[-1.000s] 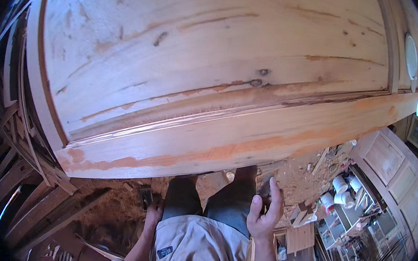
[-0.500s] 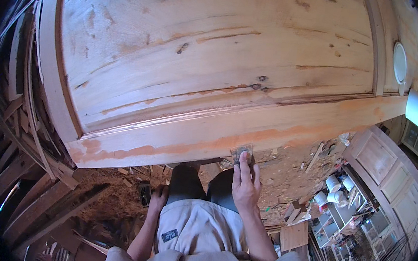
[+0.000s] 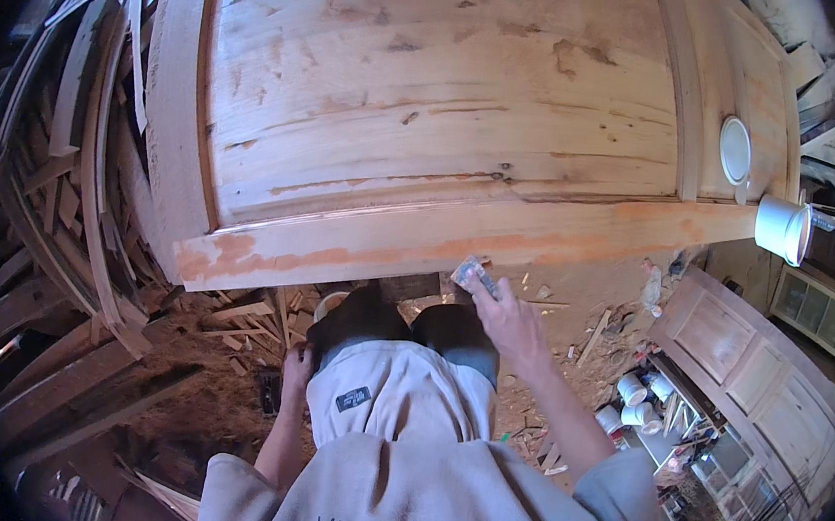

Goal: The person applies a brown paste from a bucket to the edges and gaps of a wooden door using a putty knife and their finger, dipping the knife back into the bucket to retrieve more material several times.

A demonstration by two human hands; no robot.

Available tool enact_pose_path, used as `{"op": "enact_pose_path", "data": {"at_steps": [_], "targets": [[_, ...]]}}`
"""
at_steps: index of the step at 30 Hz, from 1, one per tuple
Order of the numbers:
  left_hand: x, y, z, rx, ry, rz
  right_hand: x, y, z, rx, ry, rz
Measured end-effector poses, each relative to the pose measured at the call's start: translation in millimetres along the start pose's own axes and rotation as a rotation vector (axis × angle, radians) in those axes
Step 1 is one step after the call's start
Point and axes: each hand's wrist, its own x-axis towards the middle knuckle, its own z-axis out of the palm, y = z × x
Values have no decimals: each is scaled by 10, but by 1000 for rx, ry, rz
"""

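Note:
A large pale wooden panelled door (image 3: 432, 111) lies in front of me, with orange-brown smears along its near edge (image 3: 368, 256). My right hand (image 3: 514, 325) is closed on a small flat scraper (image 3: 473, 274), its end at that near edge. The scraper looks smudged with pale residue. Low beside my left thigh, my left hand (image 3: 297, 367) has its fingers curled. Against it is a dark boxy object (image 3: 269, 390), too shadowed to name. Filled cracks and dark knots mark the door's panel.
A round white lid (image 3: 735, 150) rests on the door's right part, and a white bucket (image 3: 780, 231) stands by its right end. Stacked timber (image 3: 69, 177) crowds the left. Wood scraps litter the dirt floor (image 3: 211, 371). Another panelled door (image 3: 759, 364) and several white buckets (image 3: 634, 390) are at right.
The view has shifted, and the door now sits higher and smaller in it. My right hand and the scraper have tilted, with the scraper now angled up to the left. My left hand stays low.

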Motion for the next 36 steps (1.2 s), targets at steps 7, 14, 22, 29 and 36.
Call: {"op": "enact_pose_path", "data": {"at_steps": [7,14,22,29,36], "targets": [[-253,108,257,-101,25,24,-122,654,-204,109,71,87],[-245,374,151,-95,-51,-13,-146,70,326,403,349,78],[-181,563,64,-49,-3,28,-205,-36,495,295,334,255],[-91,676,66,-36,-5,52,-70,133,558,314,412,110],[-92,592,144,-108,-10,44,-286,210,626,293,416,220]]}}
